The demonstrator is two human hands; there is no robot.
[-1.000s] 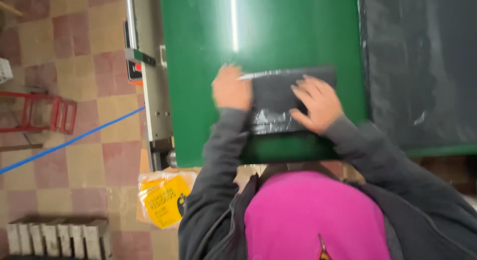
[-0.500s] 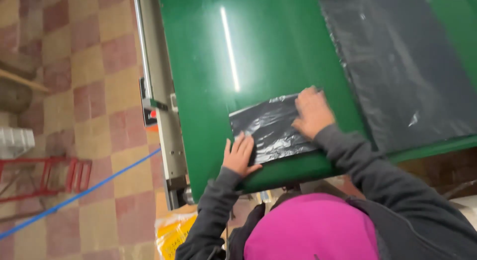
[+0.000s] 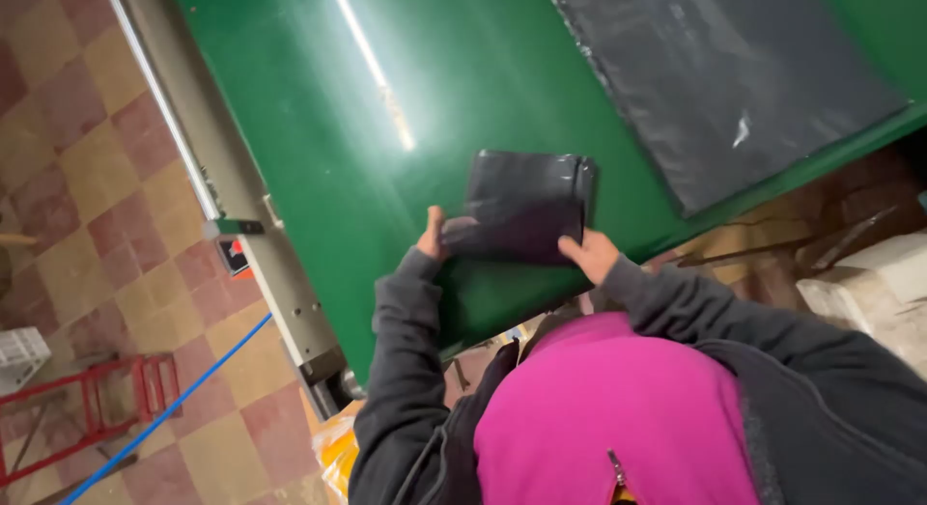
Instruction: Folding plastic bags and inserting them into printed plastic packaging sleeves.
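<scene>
A folded black plastic bag (image 3: 526,204) is lifted at its near edge above the green table (image 3: 319,148). My left hand (image 3: 434,237) pinches the bag's near left corner. My right hand (image 3: 586,254) grips the near right corner. Both arms wear dark grey sleeves, and a pink garment fills the bottom of the view. The fingers under the bag are hidden.
A large flat black plastic sheet (image 3: 715,80) lies on the table's far right. A grey metal rail (image 3: 222,196) edges the table's left side. On the checkered floor are a red frame (image 3: 87,408), a blue line (image 3: 164,413) and a yellow bag (image 3: 338,452).
The bag lay flat under my pressing hands; now both hands have shifted to its near corners and raised it. The view has tilted and moved closer.
</scene>
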